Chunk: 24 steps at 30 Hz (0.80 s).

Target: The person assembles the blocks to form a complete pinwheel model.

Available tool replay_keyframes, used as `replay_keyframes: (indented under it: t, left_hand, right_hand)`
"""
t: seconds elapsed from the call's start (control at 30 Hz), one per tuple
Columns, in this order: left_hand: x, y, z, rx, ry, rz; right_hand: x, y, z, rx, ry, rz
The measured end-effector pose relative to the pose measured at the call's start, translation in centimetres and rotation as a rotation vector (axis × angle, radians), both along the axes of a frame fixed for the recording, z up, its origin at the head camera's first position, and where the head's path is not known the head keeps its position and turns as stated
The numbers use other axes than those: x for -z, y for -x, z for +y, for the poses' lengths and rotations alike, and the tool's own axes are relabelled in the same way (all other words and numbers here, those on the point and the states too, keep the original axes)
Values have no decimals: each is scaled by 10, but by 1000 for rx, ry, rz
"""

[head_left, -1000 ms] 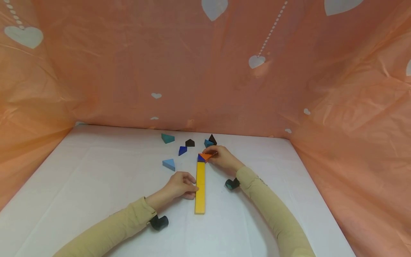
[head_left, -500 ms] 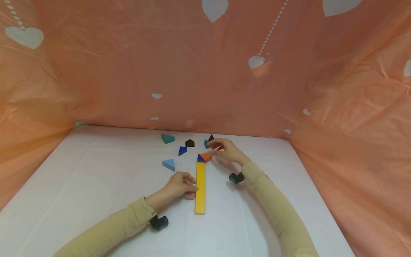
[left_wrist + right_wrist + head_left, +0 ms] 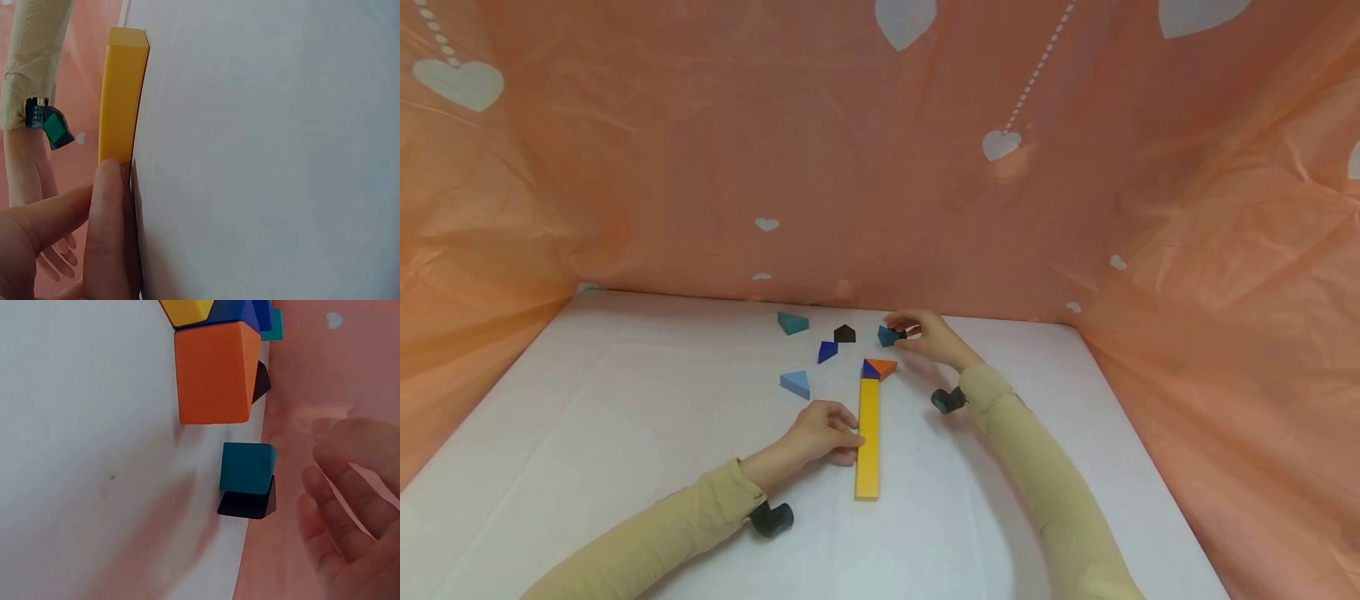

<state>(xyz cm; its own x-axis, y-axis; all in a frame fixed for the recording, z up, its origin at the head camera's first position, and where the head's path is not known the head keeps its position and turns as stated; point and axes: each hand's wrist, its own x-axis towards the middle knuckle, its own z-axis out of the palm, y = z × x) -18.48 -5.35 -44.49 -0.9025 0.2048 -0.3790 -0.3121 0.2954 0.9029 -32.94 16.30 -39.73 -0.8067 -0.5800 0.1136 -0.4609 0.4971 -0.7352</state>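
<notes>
Two long yellow blocks (image 3: 867, 442) lie end to end as one strip. My left hand (image 3: 822, 433) rests at its left side, fingertips on the yellow in the left wrist view. Against the strip's far end sits a dark blue triangular block (image 3: 869, 372), and beside that an orange triangular block (image 3: 215, 375). My right hand (image 3: 928, 337) hovers around a teal block (image 3: 247, 467), thumb and fingers spread apart. In the right wrist view the fingers are apart from it. A black block (image 3: 245, 506) sits right behind the teal one, partly hidden by the hand in the head view.
Left of the strip's far end lie a light blue block (image 3: 795, 383), a blue block (image 3: 827, 352), a dark brown block (image 3: 845, 334) and a green block (image 3: 792, 322). An orange curtain (image 3: 880, 167) with hearts borders the white table (image 3: 625, 400).
My right hand has let go of the orange block, leaving it beside the dark blue one, and moved away to the teal block. The left hand has stayed at the yellow strip.
</notes>
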Motion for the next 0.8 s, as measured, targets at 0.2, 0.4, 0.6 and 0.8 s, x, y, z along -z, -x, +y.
replay_keyframes:
  t: [0.2, 0.4, 0.6, 0.8]
  left_hand:
    - [1, 1, -1, 1, -19, -13]
    - [1, 1, -2, 8, -15, -10]
    - [0, 1, -2, 14, -18, -19]
    - [1, 0, -2, 12, -22, -10]
  right_hand:
    - [2, 6, -6, 7, -19, 18]
    - [4, 9, -11, 21, -36, 11]
    - [9, 12, -14, 36, -69, 13]
    - [10, 11, -16, 51, -126, 23]
